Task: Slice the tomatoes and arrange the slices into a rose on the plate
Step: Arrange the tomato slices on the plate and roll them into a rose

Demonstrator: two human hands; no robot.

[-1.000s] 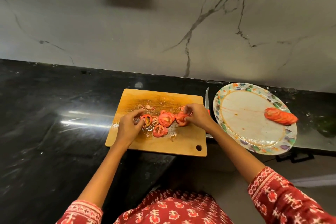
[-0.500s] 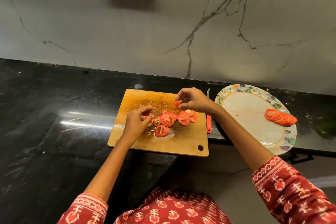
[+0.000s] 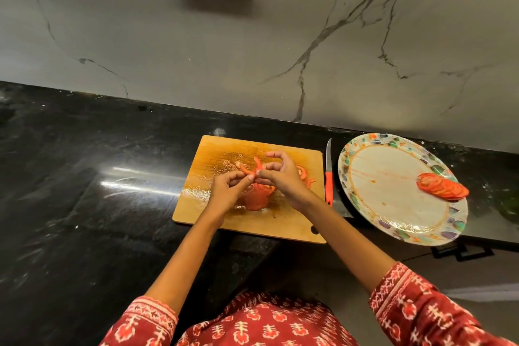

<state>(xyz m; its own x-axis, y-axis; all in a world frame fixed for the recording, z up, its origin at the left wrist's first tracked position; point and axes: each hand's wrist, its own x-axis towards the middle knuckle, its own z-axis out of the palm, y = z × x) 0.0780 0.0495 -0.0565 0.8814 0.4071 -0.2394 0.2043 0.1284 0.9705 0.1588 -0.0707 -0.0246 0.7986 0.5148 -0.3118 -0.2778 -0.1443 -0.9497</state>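
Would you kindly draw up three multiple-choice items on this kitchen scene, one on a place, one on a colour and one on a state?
1. Where does the knife lie?
A. On the plate
B. On the counter between the cutting board and the plate
C. In the right hand

2. What colour is the knife's handle?
A. Red
B. Black
C. Green

3. What are the hands doing?
A. Both lie flat on the counter
B. Left hand and right hand meet fingertip to fingertip over the board, pinching a tomato slice
C. Both grip the plate

Answers: 1 B, the knife sits in the gap between board and plate. 2 A, the handle shows red below the blade. 3 B, the fingers of both hands close on a slice above the loose tomato slices; a fanned row of slices lies on the plate.
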